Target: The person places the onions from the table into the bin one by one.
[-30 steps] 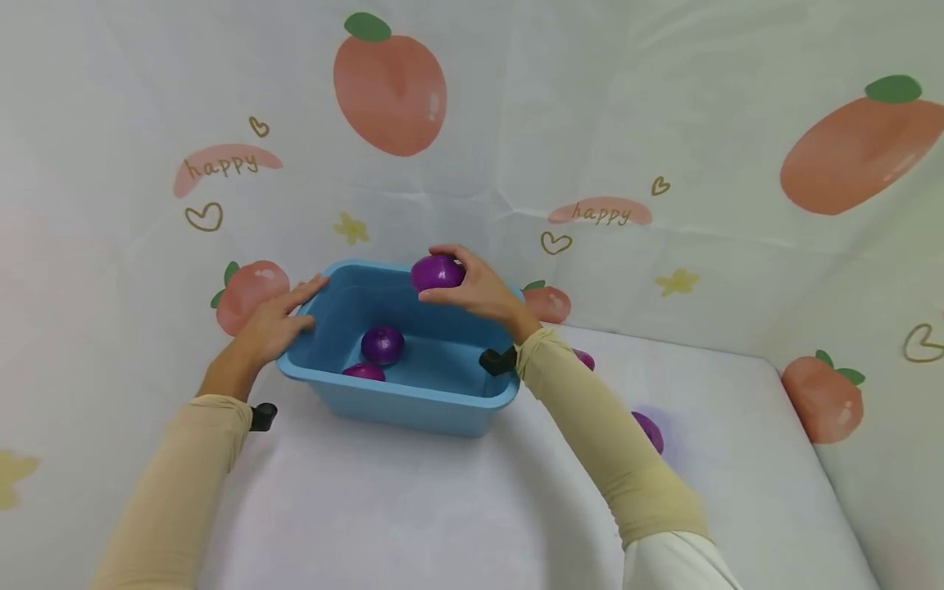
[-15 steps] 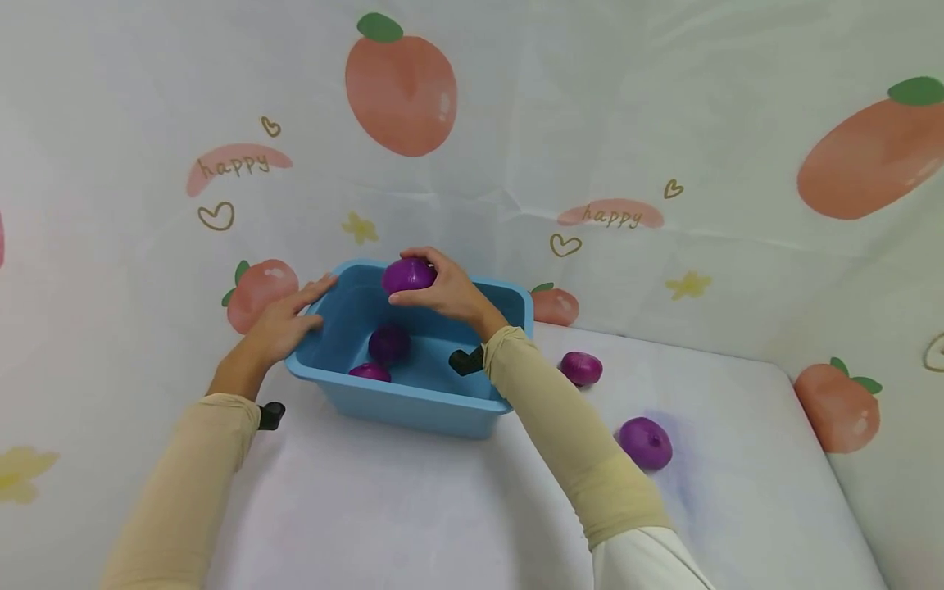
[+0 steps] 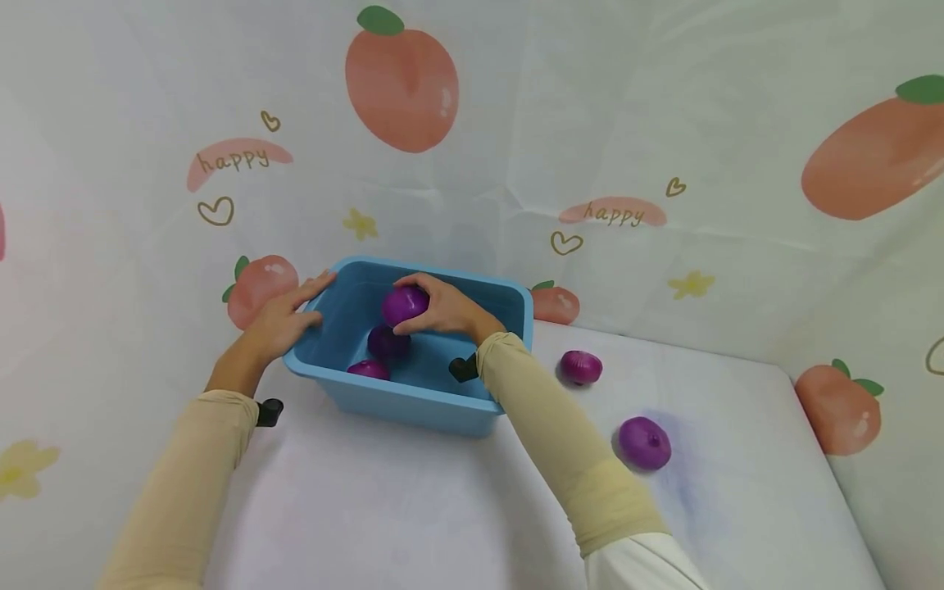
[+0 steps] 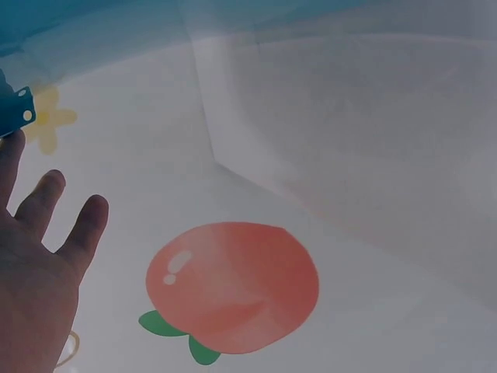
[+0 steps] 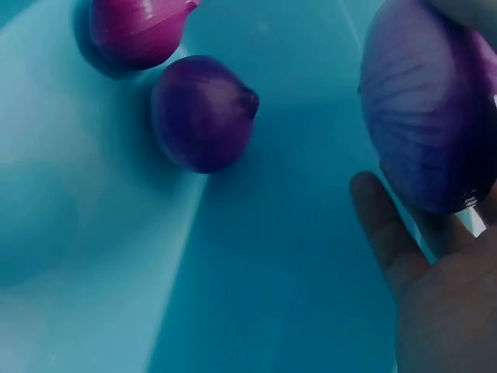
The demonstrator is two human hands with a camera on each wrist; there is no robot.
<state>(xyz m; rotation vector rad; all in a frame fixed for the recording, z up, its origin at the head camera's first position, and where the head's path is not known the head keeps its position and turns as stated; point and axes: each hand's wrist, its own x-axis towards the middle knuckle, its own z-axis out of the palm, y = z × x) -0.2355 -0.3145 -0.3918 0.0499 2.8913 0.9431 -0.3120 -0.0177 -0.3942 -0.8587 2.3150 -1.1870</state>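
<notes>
Lower than half a second ago, the held onion (image 3: pixel 405 306) has come down from against the far rim of the blue basin (image 3: pixel 413 418) to inside it; the basin and the left hand (image 3: pixel 276 328) show little change.

At the left, the backdrop (image 3: pixel 472 176) carries a pink stroke lettered "happy" (image 3: pixel 233 156). Below it the left hand lies on the basin's left end, fingers straight and spread, thumb over the rim.

Within the basin, toward its left end, two onions rest on the floor: a redder onion (image 3: pixel 369 369) near the front wall and, just behind it, a darker onion (image 3: pixel 388 342). In the right wrist view the darker one's tip points right, the redder one's toward the upper right.

Above the darker onion, the right hand (image 3: pixel 446 310) pinches the held onion between thumb and fingers. In that wrist view its long axis runs nearly upright, with a pale rooty patch at the lower end.

Farther right, the backdrop reads "happy" again in a second lettered stroke (image 3: pixel 614 213). Outside the basin, on the white cloth (image 3: pixel 745 459), lie a small onion (image 3: pixel 581 367), wider than tall, and a larger onion (image 3: pixel 645 443) whose stubby end faces up toward the viewer.
</notes>
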